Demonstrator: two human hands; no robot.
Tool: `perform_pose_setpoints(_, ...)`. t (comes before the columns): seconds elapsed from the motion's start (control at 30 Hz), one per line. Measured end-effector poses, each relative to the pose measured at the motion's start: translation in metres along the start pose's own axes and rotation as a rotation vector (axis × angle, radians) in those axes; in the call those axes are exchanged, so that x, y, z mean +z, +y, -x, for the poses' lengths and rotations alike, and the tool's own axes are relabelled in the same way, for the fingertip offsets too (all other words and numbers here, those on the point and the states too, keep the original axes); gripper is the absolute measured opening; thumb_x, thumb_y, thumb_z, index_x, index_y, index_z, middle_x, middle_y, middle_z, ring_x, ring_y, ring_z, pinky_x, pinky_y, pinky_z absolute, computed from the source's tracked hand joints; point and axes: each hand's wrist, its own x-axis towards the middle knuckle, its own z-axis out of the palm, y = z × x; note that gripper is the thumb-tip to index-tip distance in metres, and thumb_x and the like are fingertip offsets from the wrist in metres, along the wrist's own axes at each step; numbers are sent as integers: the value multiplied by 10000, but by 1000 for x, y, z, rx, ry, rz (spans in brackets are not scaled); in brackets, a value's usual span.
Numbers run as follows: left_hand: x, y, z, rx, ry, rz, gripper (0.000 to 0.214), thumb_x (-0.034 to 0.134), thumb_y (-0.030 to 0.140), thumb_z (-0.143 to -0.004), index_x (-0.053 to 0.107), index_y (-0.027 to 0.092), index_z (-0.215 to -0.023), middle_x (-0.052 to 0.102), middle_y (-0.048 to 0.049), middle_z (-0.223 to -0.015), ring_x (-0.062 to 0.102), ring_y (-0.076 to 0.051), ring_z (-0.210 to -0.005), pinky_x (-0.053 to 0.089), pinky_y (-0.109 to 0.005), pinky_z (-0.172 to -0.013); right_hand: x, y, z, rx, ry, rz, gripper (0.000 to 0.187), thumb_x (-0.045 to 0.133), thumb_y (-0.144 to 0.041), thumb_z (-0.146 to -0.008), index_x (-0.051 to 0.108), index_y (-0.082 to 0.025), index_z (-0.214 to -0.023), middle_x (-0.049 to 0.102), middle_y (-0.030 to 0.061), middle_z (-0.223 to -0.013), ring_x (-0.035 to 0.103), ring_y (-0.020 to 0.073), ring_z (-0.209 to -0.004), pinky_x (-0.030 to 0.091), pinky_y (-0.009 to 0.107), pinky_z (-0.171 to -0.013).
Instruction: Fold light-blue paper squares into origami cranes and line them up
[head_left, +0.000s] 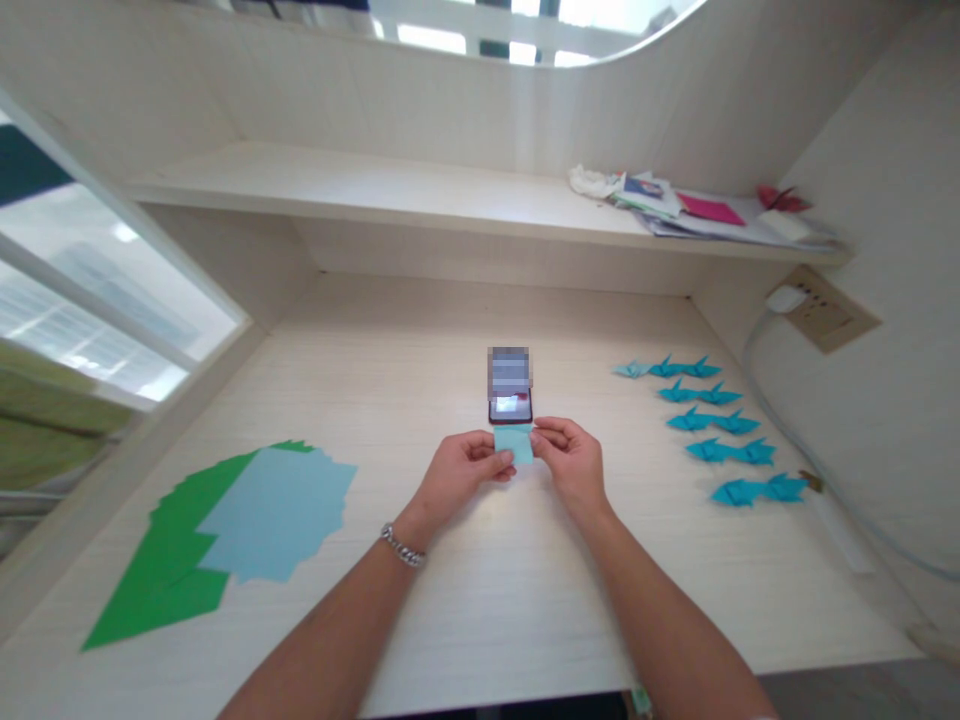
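Observation:
Between my two hands is a small light blue square of paper [514, 443], just in front of a phone [511, 385] that lies on the desk. My left hand [466, 473] pinches the paper's left side between thumb and fingers. The thumb and fingers of my right hand [571, 458] close on its right edge. Over on the right, several folded blue paper cranes [716, 422] are set out in short rows; the one at the far left end of the back row is paler.
Fanned light blue paper sheets [281, 515] overlap green sheets [176, 545] at the desk's left. A shelf [420, 195] across the back carries papers [690, 210] at its right. A white cable [795, 440] runs down from the wall socket [829, 310].

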Motion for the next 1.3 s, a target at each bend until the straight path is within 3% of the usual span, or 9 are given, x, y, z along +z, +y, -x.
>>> perform_pose_setpoints(0.33, 1, -5, 1, -37, -17, -42, 280, 742, 321, -699, 645, 92, -828, 711, -91, -719, 667, -171, -640, 551, -291, -639, 3, 0, 2, -10, -6, 3, 270, 706, -381, -713, 681, -156, -859, 719, 49, -747, 657, 165, -656, 532, 287, -614)
perform_pose_setpoints(0.57, 1, -7, 0, -34, -17, -16, 279, 760, 310, -679, 651, 99, -826, 707, -80, -722, 672, -171, -655, 554, -295, -656, 8, 2, 6, -9, -63, 26, 312, 749, -287, -670, 653, -166, -941, 734, 57, -831, 686, 187, -743, 541, 304, -700)
perform_pose_setpoints(0.77, -2, -7, -2, 21, 84, 32, 329, 750, 301, -693, 670, 108, -946, 709, -69, -780, 657, -147, -674, 552, -290, -695, 6, 2, 4, -1, -66, 28, 277, 729, -292, -695, 681, -155, -931, 739, 65, -836, 689, 191, -725, 542, 301, -673)
perform_pose_setpoints(1.07, 1, -7, 0, 139, 97, -47, 388, 737, 271, -702, 672, 135, -1059, 716, -47, -753, 650, -146, -653, 553, -281, -669, 7, 4, 5, -6, 9, 83, 305, 724, -300, -694, 720, -164, -968, 740, 69, -920, 688, 223, -815, 539, 358, -771)
perform_pose_setpoints(1.3, 4, -6, 2, 220, 143, -139, 350, 717, 268, -726, 697, 184, -1065, 729, -65, -979, 673, -168, -793, 552, -288, -755, 7, 3, 5, -9, -26, 42, 315, 717, -294, -705, 707, -168, -994, 743, 64, -889, 691, 211, -782, 543, 337, -736)
